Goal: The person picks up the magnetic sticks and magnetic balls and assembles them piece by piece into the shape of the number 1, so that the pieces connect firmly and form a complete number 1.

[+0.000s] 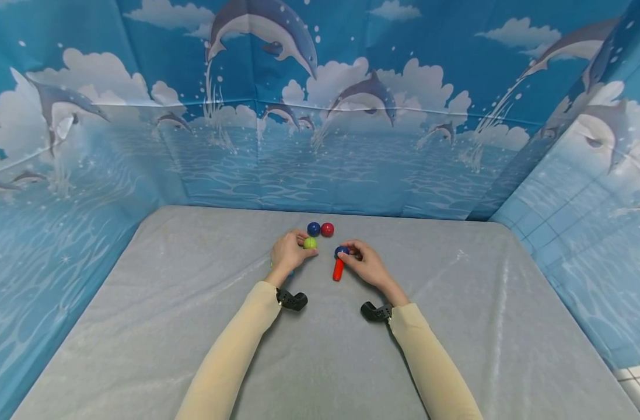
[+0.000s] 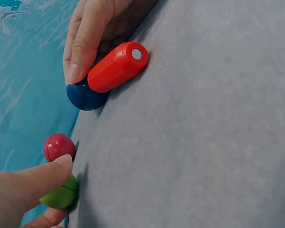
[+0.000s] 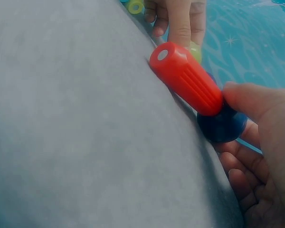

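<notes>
My left hand point(image 1: 288, 252) pinches a yellow-green ball point(image 1: 310, 242) between thumb and fingers. In my right hand point(image 1: 366, 265), thumb and fingertips grip a dark blue ball point(image 1: 342, 251). A red ribbed rod point(image 1: 338, 270) meets that ball at one end and points toward me, its free end showing a pale round disc in both wrist views. Just beyond the yellow-green ball are a second dark blue ball point(image 1: 313, 228) and a red ball point(image 1: 327, 229), side by side on the table.
Behind the left hand, mostly hidden by it in the head view, lies a yellow-green piece point(image 3: 135, 6) with a ring-shaped end. A grey cloth covers the table point(image 1: 320, 361). Blue dolphin-print curtains point(image 1: 351, 163) hang along its back and sides.
</notes>
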